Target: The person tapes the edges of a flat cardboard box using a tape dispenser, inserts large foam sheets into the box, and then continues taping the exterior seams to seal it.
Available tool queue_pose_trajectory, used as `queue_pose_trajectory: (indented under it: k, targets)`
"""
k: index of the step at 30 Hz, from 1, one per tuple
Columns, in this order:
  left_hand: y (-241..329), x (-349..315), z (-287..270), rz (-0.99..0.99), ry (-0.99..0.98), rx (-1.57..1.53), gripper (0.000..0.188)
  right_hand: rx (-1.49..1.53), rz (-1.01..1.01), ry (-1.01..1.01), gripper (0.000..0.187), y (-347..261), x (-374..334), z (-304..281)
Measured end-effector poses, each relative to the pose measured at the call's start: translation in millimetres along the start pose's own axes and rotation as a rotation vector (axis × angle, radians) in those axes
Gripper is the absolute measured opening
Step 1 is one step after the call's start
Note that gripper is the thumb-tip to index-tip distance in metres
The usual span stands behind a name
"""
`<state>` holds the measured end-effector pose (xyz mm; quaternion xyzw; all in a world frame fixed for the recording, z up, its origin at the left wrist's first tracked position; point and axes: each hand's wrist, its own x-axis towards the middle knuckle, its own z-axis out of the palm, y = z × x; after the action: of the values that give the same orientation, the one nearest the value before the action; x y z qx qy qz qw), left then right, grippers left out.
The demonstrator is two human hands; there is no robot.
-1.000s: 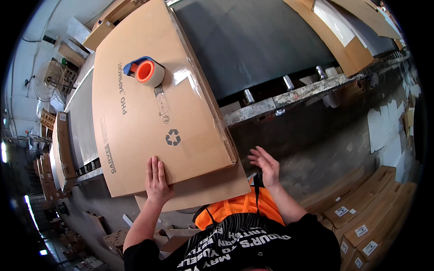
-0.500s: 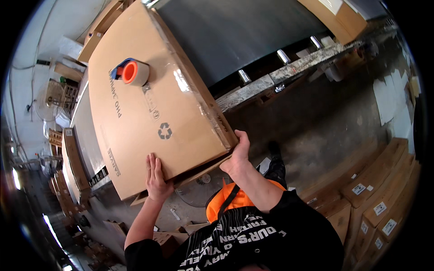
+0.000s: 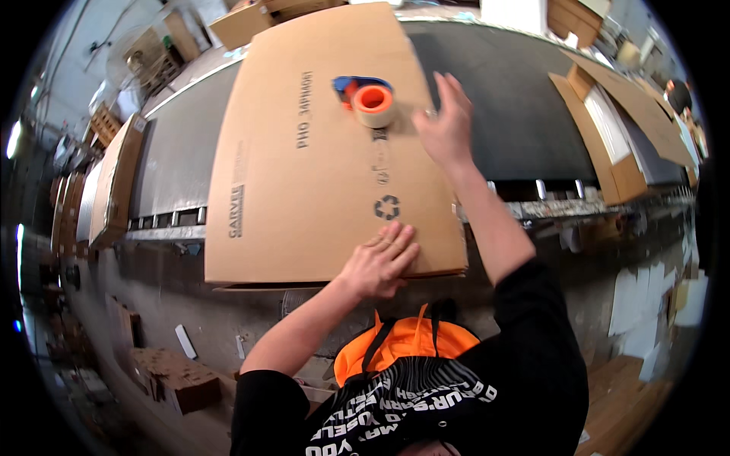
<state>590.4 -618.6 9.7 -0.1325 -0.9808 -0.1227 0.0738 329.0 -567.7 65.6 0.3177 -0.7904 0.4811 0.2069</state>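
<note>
A large flat cardboard box point(image 3: 319, 190) with dark print lies across the conveyor, its near end sticking out over the conveyor's edge toward me. On the near part of its top rests my left hand point(image 3: 380, 262), fingers stretched out flat beside a recycling mark. My right hand point(image 3: 447, 125) is raised by the box's right edge, fingers apart and holding nothing. Just left of it, a tape dispenser point(image 3: 375, 105) with a blue frame and a roll on an orange core sits on the box top. A narrow dark gap shows along the near end.
The dark conveyor belt point(image 3: 502, 99) runs left to right beneath the box. An opened carton point(image 3: 620, 167) with white contents stands on it at right, another carton point(image 3: 116, 182) at left. A torn box point(image 3: 179, 380) lies on the floor at lower left.
The box now appears squarer to me, and my view has turned. My right hand has left the box's near right corner and moved up beside the tape dispenser. My left hand now lies farther right.
</note>
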Motion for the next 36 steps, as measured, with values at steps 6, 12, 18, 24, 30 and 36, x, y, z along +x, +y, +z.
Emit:
queue_pose_trajectory:
  k: [6, 12, 18, 24, 30, 36]
  targets:
    - [-5.7, 10.9, 6.6, 0.101, 0.03, -0.113, 0.086, -0.618, 0.167, -0.769, 0.055, -3.2, 93.9, 91.8]
    - [-18.8, -8.8, 19.1, -0.023, 0.032, -0.128, 0.09, -0.089, 0.491, -0.431, 0.06, -1.3, 0.1, 6.0]
    - [-8.0, -1.3, 2.7, -0.146, -0.077, -0.157, 0.099, -0.174, 0.302, -0.439, 0.065, -82.5, -71.5, -136.5]
    - [-7.8, 3.9, 6.7, -0.157, -0.086, -0.18, 0.096, -0.717, 0.391, -1.018, 0.04, -109.6, -113.8, -111.6]
    - [-8.7, 2.2, 8.4, -0.073, -0.069, -0.024, 0.093, -0.665, 0.554, -1.027, 0.052, -112.4, -268.5, -155.8]
    - [14.7, -0.6, -1.4, -0.087, -0.258, 0.219, 0.09, -0.668, 0.302, -1.416, 0.028, -54.8, -259.0, -50.3]
